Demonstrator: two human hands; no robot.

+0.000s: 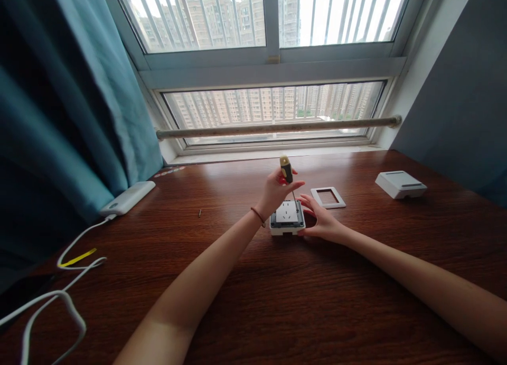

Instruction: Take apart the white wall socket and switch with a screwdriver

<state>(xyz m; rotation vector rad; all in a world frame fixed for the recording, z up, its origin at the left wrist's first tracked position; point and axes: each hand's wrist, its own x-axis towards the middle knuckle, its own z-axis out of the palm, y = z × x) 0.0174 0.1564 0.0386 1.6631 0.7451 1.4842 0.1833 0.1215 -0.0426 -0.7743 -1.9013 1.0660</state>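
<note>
A screwdriver (285, 169) with a yellow and black handle is in my left hand (274, 189), its fingers closed round the handle. The shaft points down to the right side of a white wall socket (287, 213), which sits in a white box on the table. My right hand (322, 220) grips the right side of that socket box, thumb near the front corner and fingers at the back. Just behind my right hand lies a white square frame (328, 197). A small screw (199, 213) lies on the table to the left.
At the right stands a second white box (401, 184). On the left are a white power bank (129, 198), its white cable (75, 296) and a yellow strip (79, 258). The brown wooden table (253, 312) reaches the window sill, beside a blue curtain (99, 90).
</note>
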